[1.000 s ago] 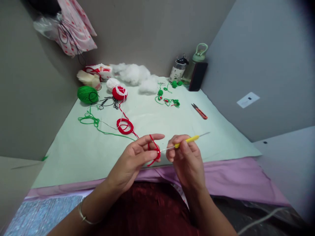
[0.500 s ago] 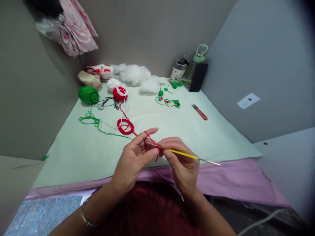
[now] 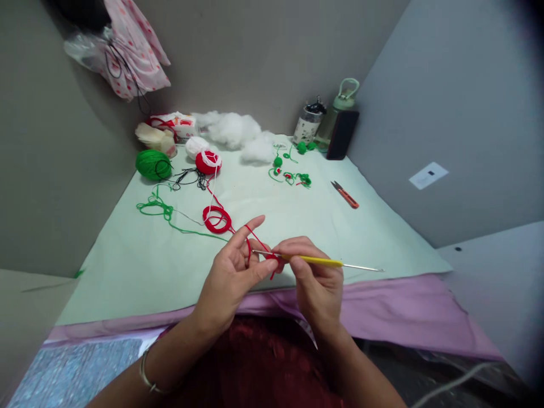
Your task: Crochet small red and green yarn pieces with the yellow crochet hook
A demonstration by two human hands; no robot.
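My left hand [image 3: 232, 272] pinches a small piece of red crochet [image 3: 272, 259] between thumb and fingers. Red yarn [image 3: 256, 233] runs taut from its raised index finger down to the piece. In my right hand [image 3: 317, 277] is a crochet hook [image 3: 321, 260] with a yellow handle, its metal tip reaching left across the work toward the left fingers. The back end of the hook points out to the right. A loose coil of red yarn [image 3: 217, 220] lies on the table just beyond my left hand, joined to a red yarn ball [image 3: 208, 162].
On the pale table cover [image 3: 382, 238] lie a green yarn ball [image 3: 153, 165], a white yarn ball [image 3: 196, 147], white stuffing [image 3: 236, 130], small green and red pieces [image 3: 289, 175] and orange thread snips [image 3: 345, 195]. A bottle [image 3: 344, 102] and a phone [image 3: 342, 135] stand at the back right.
The hook has tilted nearer to level, its back end rising. My left index finger has shifted slightly up and left, with the red yarn still over it.
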